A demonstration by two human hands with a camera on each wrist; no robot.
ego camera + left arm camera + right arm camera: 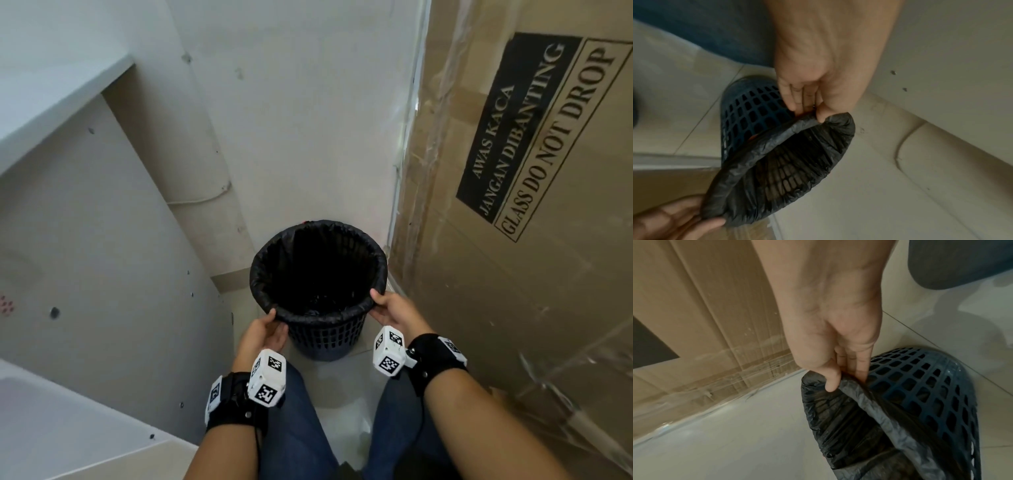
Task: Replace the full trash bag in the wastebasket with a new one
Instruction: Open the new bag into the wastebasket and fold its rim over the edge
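Floor point(346, 407) and what we see on it

We see the wastebasket point(325, 342) standing in its far corner, a cardboard box point(513, 240) just beside, at the right edge.

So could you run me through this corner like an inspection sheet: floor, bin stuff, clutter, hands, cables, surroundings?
Surface: pale tiled floor, bare where visible.
Job's things: dark blue lattice wastebasket stands upright; black trash bag lines it, folded over the rim. Contents too dark to judge.
Clutter: nothing seen.
Hands: left hand and right hand each pinch the bag's rolled edge at the near rim.
Cables: thin white cable runs along the wall.
Surroundings: plastic-wrapped cardboard box marked GLASS DO NOT DROP at right; white panels at left.
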